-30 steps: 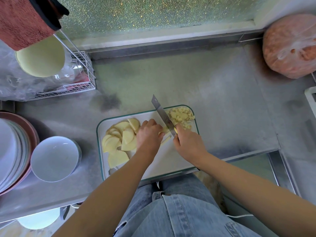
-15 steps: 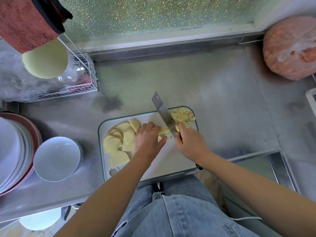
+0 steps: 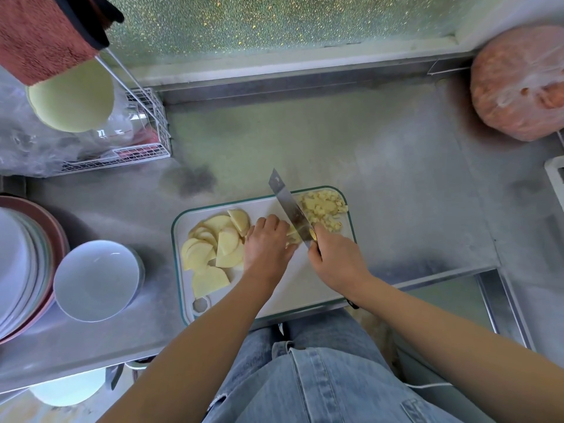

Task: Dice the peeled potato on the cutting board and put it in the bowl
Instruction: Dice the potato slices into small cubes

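The right hand (image 3: 338,261) grips the knife (image 3: 290,206), its blade angled across the board (image 3: 305,282) beside the left hand (image 3: 268,242), whose curled fingers hold potato strips (image 3: 291,235). Slices (image 3: 213,242) lie on the board's left and dice (image 3: 323,206) in its far right corner (the bowl (image 3: 96,279) sits on the surface (image 3: 381,178), left of the board).

The white, green-rimmed cutting board (image 3: 302,285) lies flat on the tabletop (image 3: 396,193). Pale potato slices (image 3: 213,248) overlap across its 9 o'clock half. A few potato strips (image 3: 291,234) sit at centre, and small diced pieces (image 3: 323,209) heap at its 1 o'clock corner. The white bowl (image 3: 96,280) stands upright at the board's 9 o'clock.
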The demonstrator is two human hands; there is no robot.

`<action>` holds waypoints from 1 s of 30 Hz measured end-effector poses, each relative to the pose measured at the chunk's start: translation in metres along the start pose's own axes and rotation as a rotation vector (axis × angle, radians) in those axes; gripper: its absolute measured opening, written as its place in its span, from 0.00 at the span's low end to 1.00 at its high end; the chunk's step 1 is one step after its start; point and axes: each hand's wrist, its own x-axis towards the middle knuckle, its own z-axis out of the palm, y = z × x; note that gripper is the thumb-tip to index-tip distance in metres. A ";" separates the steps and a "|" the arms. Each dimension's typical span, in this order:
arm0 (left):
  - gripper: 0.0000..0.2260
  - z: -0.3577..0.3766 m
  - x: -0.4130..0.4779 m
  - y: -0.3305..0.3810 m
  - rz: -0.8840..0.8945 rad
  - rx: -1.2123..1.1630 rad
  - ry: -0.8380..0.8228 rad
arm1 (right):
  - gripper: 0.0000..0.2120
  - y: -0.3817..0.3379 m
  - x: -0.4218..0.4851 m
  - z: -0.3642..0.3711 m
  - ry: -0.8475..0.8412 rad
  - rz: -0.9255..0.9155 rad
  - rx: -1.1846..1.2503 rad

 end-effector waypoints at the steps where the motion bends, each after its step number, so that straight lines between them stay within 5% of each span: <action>1: 0.15 0.001 0.000 -0.001 -0.002 -0.010 0.004 | 0.03 0.000 0.000 0.000 0.001 0.000 -0.009; 11: 0.14 0.005 0.002 -0.003 0.002 -0.026 0.033 | 0.11 0.002 0.001 0.000 -0.002 0.000 -0.061; 19: 0.14 0.003 0.001 -0.001 -0.012 -0.026 0.006 | 0.09 -0.001 0.004 0.007 0.008 0.009 0.002; 25: 0.24 -0.003 -0.006 -0.006 -0.002 -0.035 0.008 | 0.06 0.004 0.002 -0.002 0.060 0.021 0.087; 30: 0.19 -0.004 -0.008 -0.010 0.008 0.006 -0.018 | 0.02 -0.002 -0.001 -0.006 0.001 -0.054 0.039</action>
